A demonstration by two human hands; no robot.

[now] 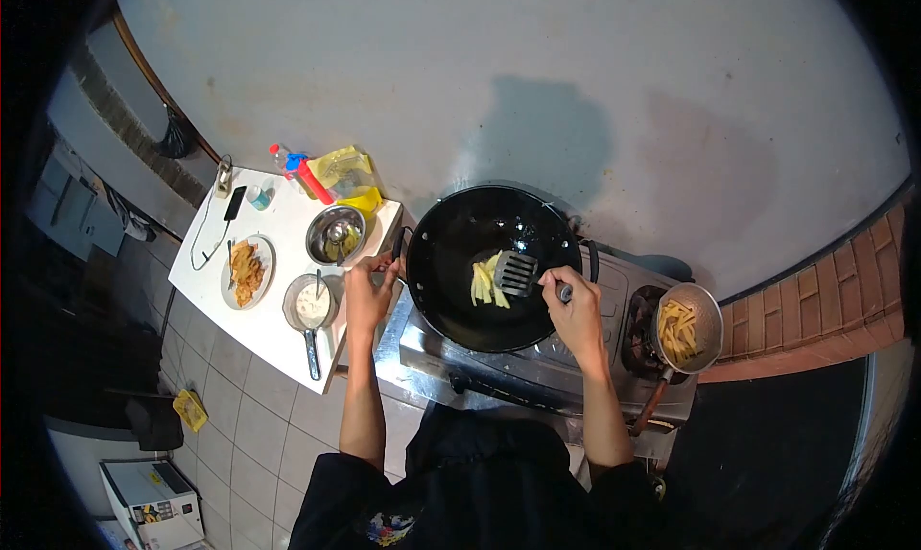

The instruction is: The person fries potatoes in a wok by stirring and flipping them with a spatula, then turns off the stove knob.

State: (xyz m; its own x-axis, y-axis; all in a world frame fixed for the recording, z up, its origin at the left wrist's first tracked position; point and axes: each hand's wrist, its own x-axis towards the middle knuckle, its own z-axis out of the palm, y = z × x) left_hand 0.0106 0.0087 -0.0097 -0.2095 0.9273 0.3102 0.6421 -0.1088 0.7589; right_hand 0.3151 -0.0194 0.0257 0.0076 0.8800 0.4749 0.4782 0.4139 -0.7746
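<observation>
Head view: your left hand [369, 289] grips a round black wok [443, 248], right hand [576, 318] a slotted grey spatula [518, 274]; pale-yellow strips [483, 283] inside look barely browned.

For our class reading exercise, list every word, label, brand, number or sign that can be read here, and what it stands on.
No text can be read with certainty.
White box, lower left: printed marks, too small to read.
Colourful print on the dark shirt: blurred; no letters can be told.
Yellow packet on the table: any lettering is too blurred to read.
</observation>
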